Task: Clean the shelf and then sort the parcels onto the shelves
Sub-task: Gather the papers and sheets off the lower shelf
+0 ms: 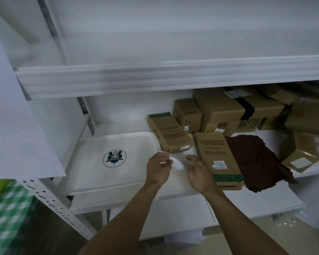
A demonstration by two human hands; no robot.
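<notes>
My left hand (158,167) pinches a small white crumpled piece of paper (178,164) just above the middle shelf (177,189). My right hand (199,173) hovers beside it with relaxed fingers, close to a flat brown parcel labelled 2193 (219,159). A second flat brown parcel (168,134) lies behind the hands. A large white flat parcel with a round dark logo (114,159) fills the shelf's left part. A dark brown cloth (256,159) lies to the right of the labelled parcel.
Several brown cardboard boxes (234,111) are piled at the back right of the shelf, one small box (300,155) at its right edge. The upper shelf (155,78) overhangs. A perforated white upright (53,201) and a green checked cloth (6,214) are at lower left.
</notes>
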